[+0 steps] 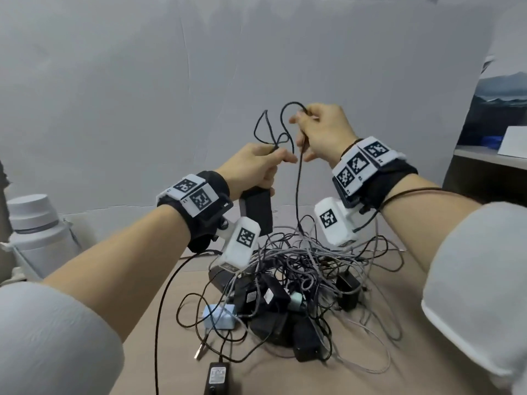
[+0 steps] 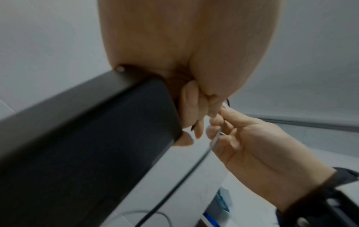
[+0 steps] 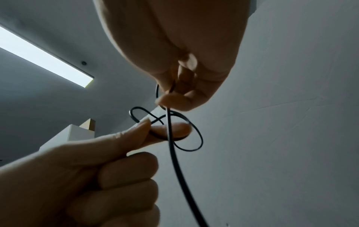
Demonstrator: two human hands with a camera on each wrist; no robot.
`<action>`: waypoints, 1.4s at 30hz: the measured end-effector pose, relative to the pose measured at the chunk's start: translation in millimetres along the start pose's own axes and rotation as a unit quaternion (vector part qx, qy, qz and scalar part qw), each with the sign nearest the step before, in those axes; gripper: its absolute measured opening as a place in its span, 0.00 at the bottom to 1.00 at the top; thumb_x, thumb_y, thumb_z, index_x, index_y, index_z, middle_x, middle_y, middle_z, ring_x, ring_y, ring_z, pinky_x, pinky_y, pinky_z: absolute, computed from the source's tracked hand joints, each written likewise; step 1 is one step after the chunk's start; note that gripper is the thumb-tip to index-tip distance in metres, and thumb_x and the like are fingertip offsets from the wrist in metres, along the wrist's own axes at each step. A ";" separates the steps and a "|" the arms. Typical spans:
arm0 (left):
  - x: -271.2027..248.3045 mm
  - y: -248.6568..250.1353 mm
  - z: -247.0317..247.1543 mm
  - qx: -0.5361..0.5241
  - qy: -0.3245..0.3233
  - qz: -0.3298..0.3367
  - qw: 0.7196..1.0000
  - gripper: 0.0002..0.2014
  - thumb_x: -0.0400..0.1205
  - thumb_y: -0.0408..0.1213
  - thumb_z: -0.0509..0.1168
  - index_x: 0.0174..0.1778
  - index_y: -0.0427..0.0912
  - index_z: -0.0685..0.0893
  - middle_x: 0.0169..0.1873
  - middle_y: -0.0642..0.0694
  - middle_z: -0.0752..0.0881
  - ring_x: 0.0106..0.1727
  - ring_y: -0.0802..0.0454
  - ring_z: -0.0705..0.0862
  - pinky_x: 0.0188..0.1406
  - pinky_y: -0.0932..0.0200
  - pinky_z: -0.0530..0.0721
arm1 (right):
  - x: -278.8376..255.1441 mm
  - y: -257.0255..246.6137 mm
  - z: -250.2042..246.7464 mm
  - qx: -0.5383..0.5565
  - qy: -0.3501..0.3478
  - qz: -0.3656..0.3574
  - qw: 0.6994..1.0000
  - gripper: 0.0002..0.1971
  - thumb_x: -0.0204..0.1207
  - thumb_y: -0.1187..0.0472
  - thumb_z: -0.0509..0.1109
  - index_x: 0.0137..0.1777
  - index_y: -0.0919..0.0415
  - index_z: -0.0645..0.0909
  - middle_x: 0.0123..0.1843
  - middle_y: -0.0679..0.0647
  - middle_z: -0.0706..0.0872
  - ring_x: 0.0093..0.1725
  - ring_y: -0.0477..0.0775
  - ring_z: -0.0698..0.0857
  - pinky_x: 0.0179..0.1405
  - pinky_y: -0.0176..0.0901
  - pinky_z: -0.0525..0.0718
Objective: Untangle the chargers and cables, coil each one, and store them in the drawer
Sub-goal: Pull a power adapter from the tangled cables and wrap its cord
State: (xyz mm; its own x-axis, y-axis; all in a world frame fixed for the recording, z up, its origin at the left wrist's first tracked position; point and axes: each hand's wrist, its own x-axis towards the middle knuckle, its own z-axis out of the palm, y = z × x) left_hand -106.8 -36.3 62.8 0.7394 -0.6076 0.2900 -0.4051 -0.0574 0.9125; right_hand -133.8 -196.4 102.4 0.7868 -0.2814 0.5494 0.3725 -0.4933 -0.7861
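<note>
**Black charger cable pinched between both hands above the pile**

Pinched in the right hand [image 1: 322,129] is a thin black cable [image 1: 298,178], while the left hand [image 1: 253,166] is clamped on its black adapter brick [image 1: 256,210] and a loose knot of loops. Untangling is judged to be in hand. Next, the loop must be worked free of the tangled pile [image 1: 299,280] on the near table [image 1: 427,352]; no drawer is seen.

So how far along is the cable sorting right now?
Nothing looks stored; no drawer is in view. In hand: the left hand holds a black adapter and pinches its looped black cable, which the right hand also pinches. Left: the tangled pile on the table.
</note>
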 end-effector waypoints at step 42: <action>42.4 -1.7 88.9 -0.022 -0.043 -0.024 0.999 0.16 0.89 0.47 0.64 0.52 0.34 0.82 0.23 0.51 0.63 0.21 0.55 0.61 0.30 0.56 0.77 | -68.3 54.3 -78.9 -0.024 -0.107 0.147 0.983 0.03 0.80 0.70 0.67 0.49 0.70 0.81 0.38 0.62 0.86 0.27 0.52 0.83 0.19 0.39 0.73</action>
State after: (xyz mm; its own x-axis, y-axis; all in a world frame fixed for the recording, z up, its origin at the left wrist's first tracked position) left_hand -122.5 -132.4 48.0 0.7074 -0.6712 0.2218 -0.3454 -0.0544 0.9369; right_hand -206.2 -268.9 44.6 0.9447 -0.2395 0.2241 0.0942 -0.4562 -0.8849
